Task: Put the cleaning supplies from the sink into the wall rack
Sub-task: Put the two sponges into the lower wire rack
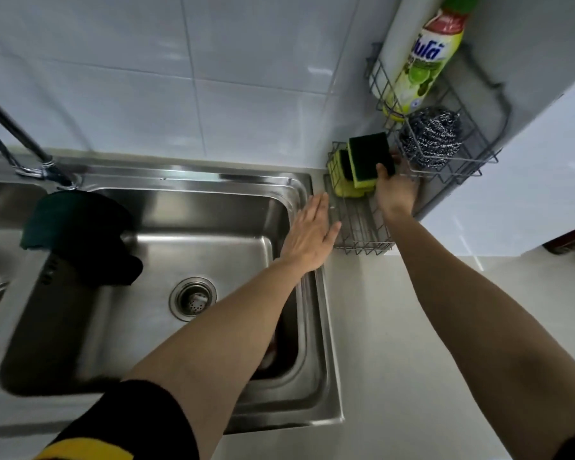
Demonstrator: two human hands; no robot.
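Observation:
My right hand (pixel 395 190) grips a green and yellow sponge (pixel 370 157) and holds it over the far end of the lower wire rack (pixel 362 234). A second yellow sponge (pixel 341 175) sits in that rack just left of it. My left hand (pixel 311 234) hovers flat and open over the right rim of the steel sink (pixel 213 194), touching nothing. The upper wall rack (pixel 452 167) holds a steel wool scourer (pixel 432 137) and a green dish soap bottle (pixel 422 64).
A dark cloth (pixel 80 234) hangs over the divider between the two basins, under the tap (pixel 20 141). The drain (pixel 193 298) lies in the basin floor. White counter (pixel 412 343) stretches to the right of the sink, tiled wall behind.

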